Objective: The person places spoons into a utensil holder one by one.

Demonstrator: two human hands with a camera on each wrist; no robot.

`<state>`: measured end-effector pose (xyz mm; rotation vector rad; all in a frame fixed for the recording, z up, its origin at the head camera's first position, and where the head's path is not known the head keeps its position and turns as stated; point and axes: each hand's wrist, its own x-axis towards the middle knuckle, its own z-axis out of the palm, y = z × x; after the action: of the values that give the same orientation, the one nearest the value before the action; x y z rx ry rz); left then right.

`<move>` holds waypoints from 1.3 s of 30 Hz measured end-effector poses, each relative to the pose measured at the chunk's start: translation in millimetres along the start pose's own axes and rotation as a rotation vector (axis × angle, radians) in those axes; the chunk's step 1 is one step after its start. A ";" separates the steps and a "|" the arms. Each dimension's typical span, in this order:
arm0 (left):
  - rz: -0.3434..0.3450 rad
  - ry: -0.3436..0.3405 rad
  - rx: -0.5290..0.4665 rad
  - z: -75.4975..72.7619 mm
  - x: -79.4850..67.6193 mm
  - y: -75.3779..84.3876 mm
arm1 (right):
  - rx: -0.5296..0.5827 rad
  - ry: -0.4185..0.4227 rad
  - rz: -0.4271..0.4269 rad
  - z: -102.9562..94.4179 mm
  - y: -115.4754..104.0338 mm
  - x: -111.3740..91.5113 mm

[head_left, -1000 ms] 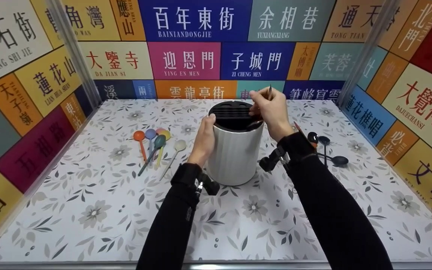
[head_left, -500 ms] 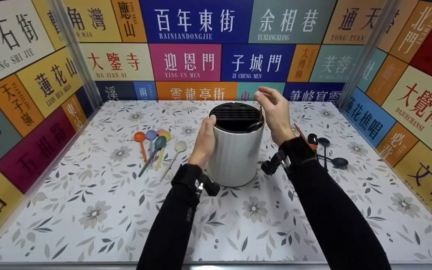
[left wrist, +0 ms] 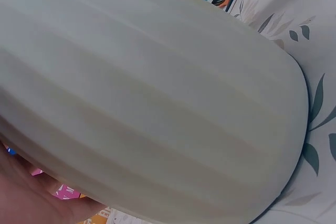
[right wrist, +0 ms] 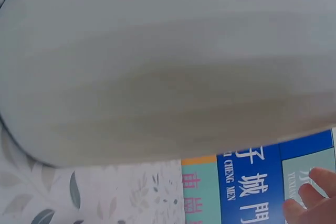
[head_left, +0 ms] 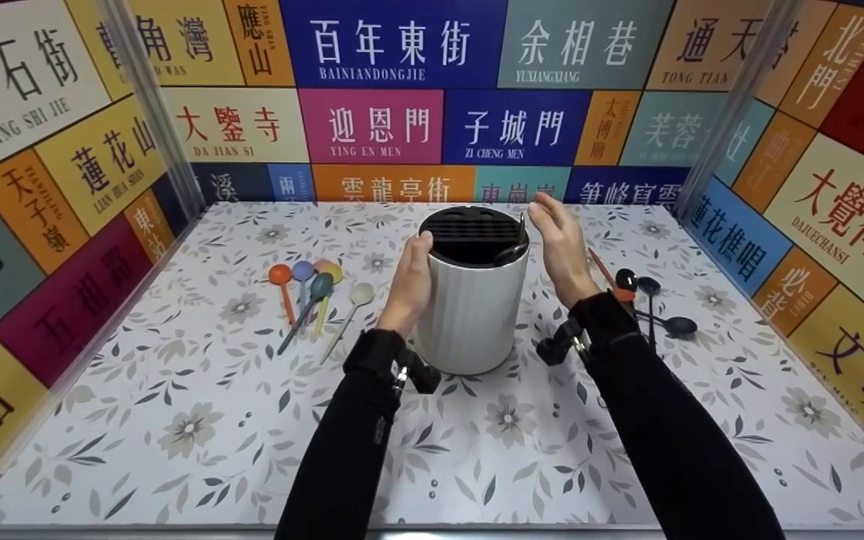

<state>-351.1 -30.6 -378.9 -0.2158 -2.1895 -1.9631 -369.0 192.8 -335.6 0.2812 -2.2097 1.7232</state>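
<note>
A white ribbed utensil holder [head_left: 469, 319] with a black slotted top [head_left: 462, 225] stands upright on the table. My left hand [head_left: 408, 285] grips its left side, thumb up at the rim and fingers partly hidden behind; the left wrist view shows this hand [left wrist: 31, 192] against the ribbed wall. A thin dark handle [head_left: 521, 226] rises from the right of the top, near a shiny dark rounded piece [head_left: 511, 253] at the rim; whether they are one utensil I cannot tell. Beside them, my right hand [head_left: 563, 247] is raised with fingers extended, holding nothing.
Several coloured spoons [head_left: 319, 285] lie on the left, a cream spoon [head_left: 360, 292] nearest the holder. Dark spoons [head_left: 678, 325] and a red-handled utensil [head_left: 603, 266] lie on the right, partly behind my right forearm. Panels with lettering [head_left: 394, 45] wall the table's back and sides.
My right hand has let go of the thin dark utensil, which now stands in the holder, and has moved right and away from the rim. The left hand keeps its place.
</note>
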 end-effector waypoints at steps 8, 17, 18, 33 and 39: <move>0.011 -0.017 -0.006 0.6 0.0 -1.0 | -0.136 -0.015 0.072 -17.3 22.9 -1.7; 0.008 -0.027 0.007 0.2 0.6 -1.2 | -0.412 -0.114 0.200 -45.3 41.5 -3.7; 0.005 -0.026 0.007 0.2 0.5 -1.3 | -0.437 -0.125 0.205 -48.0 43.4 -3.9; 0.023 0.021 0.009 0.4 2.6 -1.0 | -0.682 -0.312 0.341 -93.6 61.3 -12.8; 0.002 0.002 0.016 0.1 0.7 -0.4 | -0.742 -0.344 0.420 -111.7 68.8 -16.4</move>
<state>-351.9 -30.5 -379.1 -0.2141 -2.2020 -1.9430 -363.0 317.4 -379.4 -0.0865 -3.1489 0.9233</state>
